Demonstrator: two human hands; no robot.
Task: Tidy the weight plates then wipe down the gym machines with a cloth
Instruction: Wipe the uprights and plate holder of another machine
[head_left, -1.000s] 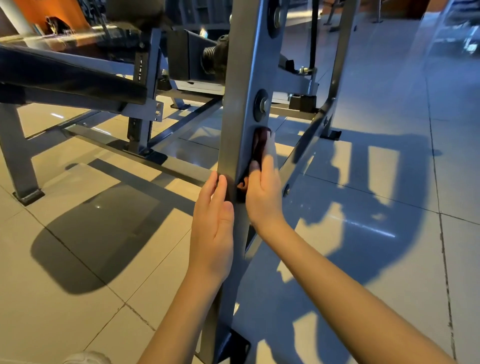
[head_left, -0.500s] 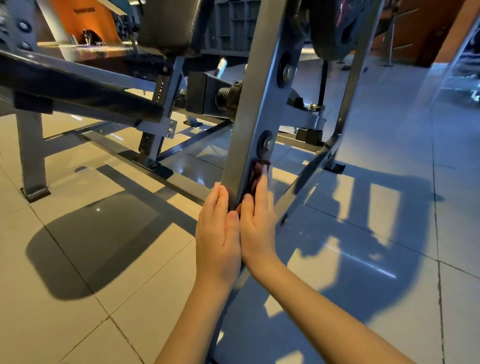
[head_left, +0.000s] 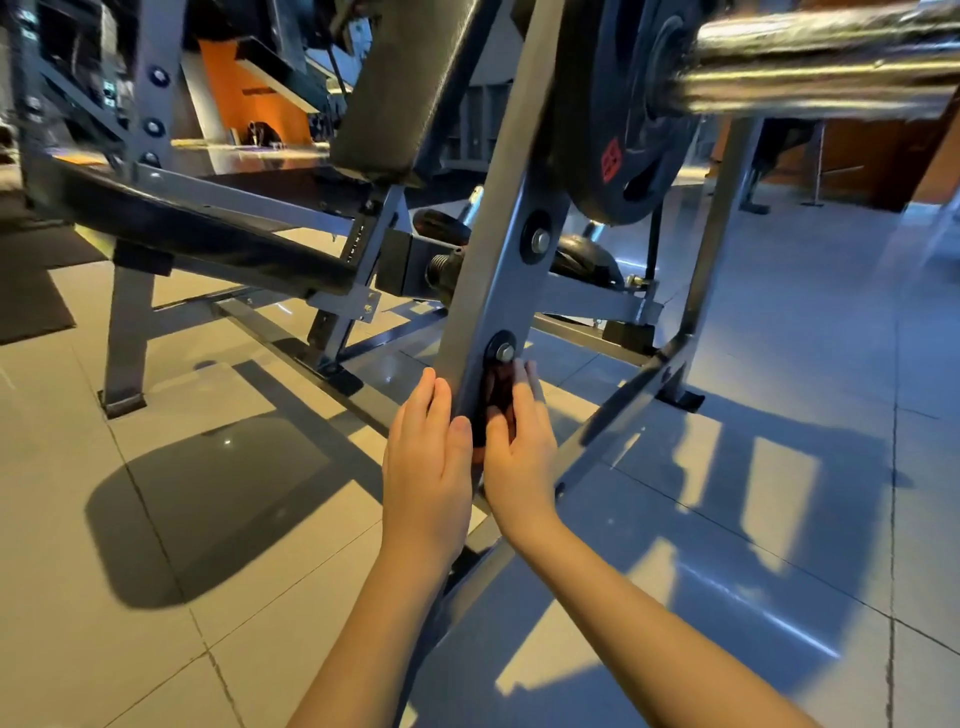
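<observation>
I see both hands low on the slanted grey steel post (head_left: 498, 260) of a weight bench machine, which stands on the glossy beige tiled floor (head_left: 208, 519). My left hand (head_left: 426, 467) lies flat against the post's left face. Its fingers are straight and together, it holds nothing, and the thumb rests along the post's front edge. My right hand (head_left: 519, 457) is on the post's right face, fingers stretched out and pressing the small dark red cloth (head_left: 498, 389) against the metal. The cloth sits just below the lower hex bolt with its black washer (head_left: 505, 353), and the fingertips reach almost up to that bolt. Part of the cloth is hidden under the palm, and the thumb lies at its near edge; I cannot tell whether it tucks under the fabric.

Higher up the post is a second bolt (head_left: 540, 240). Above and to the right of it hangs a black round weight plate with a red mark (head_left: 623, 130), loaded on a chrome bar sleeve (head_left: 821, 62) that is blurred at the top right. To the left, the long black padded seat (head_left: 197, 228) runs away from the post, with the upright black back pad (head_left: 395, 88) above it. A dark floor mat (head_left: 31, 280) lies at the floor's left edge, well apart from the hands.
</observation>
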